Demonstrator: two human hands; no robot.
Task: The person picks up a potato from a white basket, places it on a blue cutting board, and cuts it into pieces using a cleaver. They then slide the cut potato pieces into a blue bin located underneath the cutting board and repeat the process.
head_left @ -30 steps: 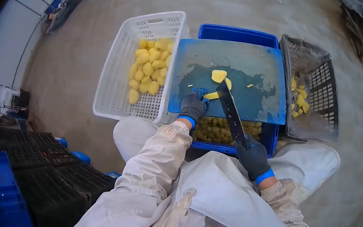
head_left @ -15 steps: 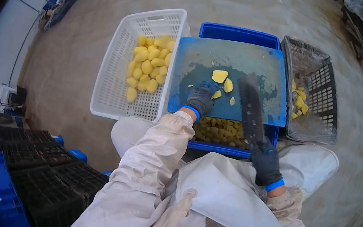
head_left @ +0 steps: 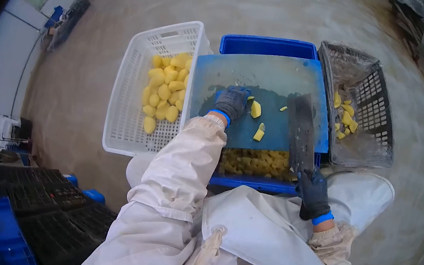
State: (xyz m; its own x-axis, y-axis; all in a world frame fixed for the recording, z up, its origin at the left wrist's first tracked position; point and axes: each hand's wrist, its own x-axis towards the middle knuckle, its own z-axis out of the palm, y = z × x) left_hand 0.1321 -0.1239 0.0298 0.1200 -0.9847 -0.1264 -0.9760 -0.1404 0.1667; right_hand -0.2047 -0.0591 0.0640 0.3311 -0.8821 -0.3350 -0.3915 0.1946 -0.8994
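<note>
My left hand [head_left: 231, 103], in a dark glove, rests on the left half of the blue cutting board [head_left: 287, 70] with its fingers curled downward. What lies under those fingers is hidden. By the fingertips is a small yellow sliver [head_left: 250, 98]. A larger potato piece [head_left: 256, 109] lies just right of the hand, and a smaller potato chunk [head_left: 258, 135] sits nearer the board's front edge. My right hand [head_left: 313, 193], also gloved, is closed round the handle of a broad knife [head_left: 302, 135], whose blade extends over the board's right side.
On the left, a white crate [head_left: 116, 113] holds whole peeled potatoes [head_left: 164, 91]. Cut pieces [head_left: 259, 162] fill a blue bin [head_left: 259, 184] below the board. A dark crate [head_left: 381, 117] with plastic lining and some potato pieces [head_left: 347, 118] stands right. Black crates [head_left: 62, 214] are lower left.
The potato pieces on the board have changed places, with one chunk now nearer the front edge. My left hand has shifted farther up the board. The knife blade has swung slightly right.
</note>
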